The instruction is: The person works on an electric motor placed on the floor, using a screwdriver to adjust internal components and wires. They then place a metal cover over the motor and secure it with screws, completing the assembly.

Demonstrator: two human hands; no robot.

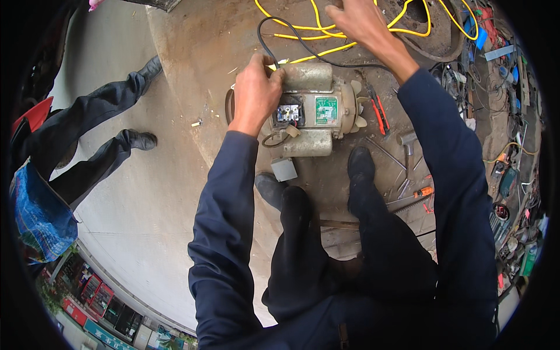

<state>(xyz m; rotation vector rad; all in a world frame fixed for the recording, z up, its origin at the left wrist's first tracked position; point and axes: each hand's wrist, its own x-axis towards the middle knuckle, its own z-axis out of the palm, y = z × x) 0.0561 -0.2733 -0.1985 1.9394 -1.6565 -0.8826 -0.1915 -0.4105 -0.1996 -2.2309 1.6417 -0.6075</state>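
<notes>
An electric motor (309, 111) lies on the ground before me, with a green nameplate and bare fan blades on its right end. Its terminal block (287, 114) is exposed, with small wires around it. My left hand (258, 93) is over the motor's left end, its fingers closed on a black cable (263, 36) that loops down to them. Further up, at the top edge, my right hand (363, 20) is curled shut beside a yellow cable (303, 27); what its fingers hold is hidden. A grey box-shaped cover (284, 169) rests by my left shoe.
Red-handled pliers (380, 114), a hammer (407, 140) and an orange-handled screwdriver (423, 192) lie right of the motor. Piled scrap and tools (507, 146) line the right side. Another person's legs (99, 111) are at left. A rusty round part (434, 29) is at upper right.
</notes>
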